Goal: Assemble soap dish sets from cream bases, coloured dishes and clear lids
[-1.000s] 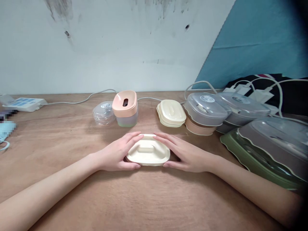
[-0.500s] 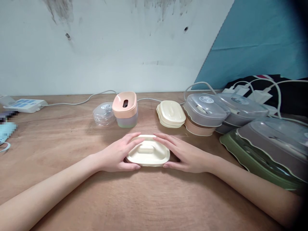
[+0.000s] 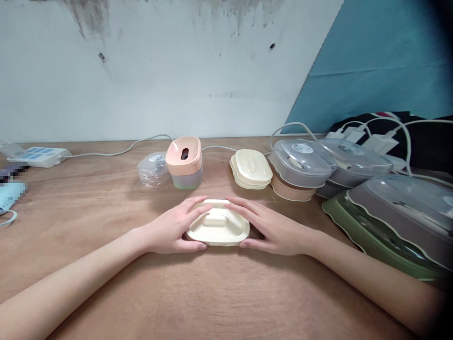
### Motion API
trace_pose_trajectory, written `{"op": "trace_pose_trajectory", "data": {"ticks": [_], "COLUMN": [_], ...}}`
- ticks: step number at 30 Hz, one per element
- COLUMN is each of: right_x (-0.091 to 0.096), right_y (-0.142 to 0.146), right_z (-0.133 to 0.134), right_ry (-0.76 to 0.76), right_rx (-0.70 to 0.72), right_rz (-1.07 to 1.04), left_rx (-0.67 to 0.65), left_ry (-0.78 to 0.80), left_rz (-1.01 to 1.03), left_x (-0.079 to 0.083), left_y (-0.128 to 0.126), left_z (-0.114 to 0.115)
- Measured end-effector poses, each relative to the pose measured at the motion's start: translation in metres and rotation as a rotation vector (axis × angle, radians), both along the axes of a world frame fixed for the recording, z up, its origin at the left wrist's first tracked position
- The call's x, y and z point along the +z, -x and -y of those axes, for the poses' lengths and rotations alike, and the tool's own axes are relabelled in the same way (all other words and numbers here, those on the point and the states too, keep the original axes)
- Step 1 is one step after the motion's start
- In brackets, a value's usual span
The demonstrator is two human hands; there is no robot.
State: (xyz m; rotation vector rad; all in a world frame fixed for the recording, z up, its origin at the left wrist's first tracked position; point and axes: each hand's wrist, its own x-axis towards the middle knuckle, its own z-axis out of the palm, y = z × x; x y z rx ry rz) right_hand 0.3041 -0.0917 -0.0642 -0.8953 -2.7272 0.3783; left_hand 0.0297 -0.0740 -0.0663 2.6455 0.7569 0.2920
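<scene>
On the wooden table in front of me lies a cream plastic lid (image 3: 217,231) with a raised bar across its middle. My left hand (image 3: 179,224) grips its left end, thumb at the near edge and fingers over the far rim. The right end is held the same way by my right hand (image 3: 269,226). My palms hide both ends of the lid; whether other pieces lie beneath it I cannot tell. Just beyond, a stack of similar cream lids (image 3: 252,166) sits to the right, and a peach-topped container (image 3: 184,158) with a slot in its top stands to the left.
Clear round lids (image 3: 153,165) are piled beside the peach-topped container. Lidded grey boxes (image 3: 302,160) and a large green box (image 3: 354,222) crowd the right side. A power strip (image 3: 38,156) with a cable lies at the far left, before the wall.
</scene>
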Motion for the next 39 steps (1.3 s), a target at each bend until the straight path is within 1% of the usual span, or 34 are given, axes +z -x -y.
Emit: {"op": "trace_pose_trajectory", "data": {"ticks": [2,4,5,7,8,10,11,12,13,15,17,18,20,22,25,27,31,36,39], "right_x": [0.0,-0.001,-0.001,-0.002,-0.003,-0.003,-0.003,-0.003,-0.002,-0.001,0.001,0.001,0.001,0.001,0.0,0.0,0.001,0.001,0.001], "right_y": [0.0,0.0,-0.001,-0.001,-0.001,-0.002,-0.002,-0.002,-0.002,-0.001,-0.001,-0.001,-0.001,-0.002,-0.002,-0.002,-0.001,-0.001,-0.001], "right_z": [0.0,0.0,-0.001,-0.001,-0.001,-0.002,-0.002,-0.002,-0.002,-0.001,-0.001,-0.001,0.0,0.0,-0.001,-0.002,-0.002,-0.001,-0.001], "right_ry": [-0.004,-0.005,-0.003,-0.002,-0.002,-0.002,0.0,0.004,0.008,0.018,0.025,0.028,0.034,0.038,0.036,0.032,0.026,0.03,0.031], "right_rx": [-0.002,-0.008,-0.012,-0.017,-0.017,-0.012,-0.009,-0.006,-0.004,-0.005,-0.006,-0.006,-0.001,0.003,0.0,-0.001,0.003,0.002,0.004], "right_rz": [0.009,0.02,0.028,0.035,0.036,0.029,0.025,0.02,0.016,0.008,-0.004,-0.011,-0.022,-0.023,-0.016,-0.015,-0.013,-0.013,-0.015], "left_rx": [-0.013,-0.037,-0.045,-0.023,0.021,0.174,0.271,0.368,0.458,0.578,0.613,0.613,0.618,0.659,0.804,0.863,0.831,0.79,0.771], "left_ry": [-0.017,-0.075,-0.135,-0.33,-0.446,-0.645,-0.699,-0.715,-0.688,-0.551,-0.425,-0.393,-0.38,-0.392,-0.371,-0.345,-0.377,-0.442,-0.46], "left_rz": [-0.002,0.033,0.081,0.237,0.315,0.414,0.422,0.411,0.374,0.23,0.087,0.046,0.029,0.037,0.075,0.106,0.154,0.259,0.317], "left_x": [-0.001,-0.002,-0.001,0.004,0.009,0.02,0.027,0.033,0.038,0.044,0.044,0.042,0.037,0.033,0.034,0.037,0.039,0.038,0.04], "left_y": [0.0,0.001,0.002,0.003,0.004,0.005,0.005,0.004,0.003,-0.001,-0.005,-0.007,-0.01,-0.012,-0.013,-0.014,-0.016,-0.015,-0.015], "left_z": [0.0,0.001,0.001,-0.002,-0.006,-0.017,-0.025,-0.034,-0.043,-0.06,-0.072,-0.074,-0.075,-0.073,-0.068,-0.067,-0.066,-0.068,-0.067]}}
